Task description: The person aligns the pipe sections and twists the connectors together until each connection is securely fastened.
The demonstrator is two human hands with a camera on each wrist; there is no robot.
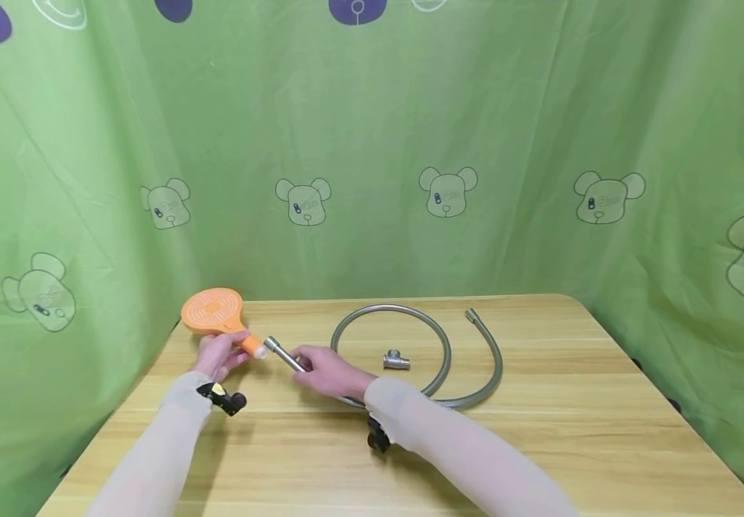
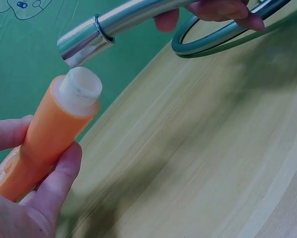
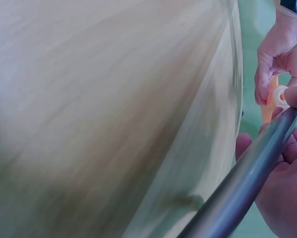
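Note:
An orange shower head (image 1: 212,310) with a round perforated face is held up at the left, its handle gripped by my left hand (image 1: 218,355). A whitish end piece (image 2: 84,85) tips the handle in the left wrist view. My right hand (image 1: 329,370) grips a grey metallic shower hose (image 1: 390,308) close to one end. That end carries a shiny metal connector (image 2: 84,43), right beside the handle's tip; I cannot tell whether they touch. In the right wrist view the hose (image 3: 243,183) runs across my right palm.
On the wooden table (image 1: 268,459) the rest of the hose lies in a loop, its other end fitting (image 1: 472,314) toward the back right. A small metal T-shaped valve (image 1: 396,360) lies inside the loop. A green curtain (image 1: 372,108) with bear-head prints hangs behind and at both sides.

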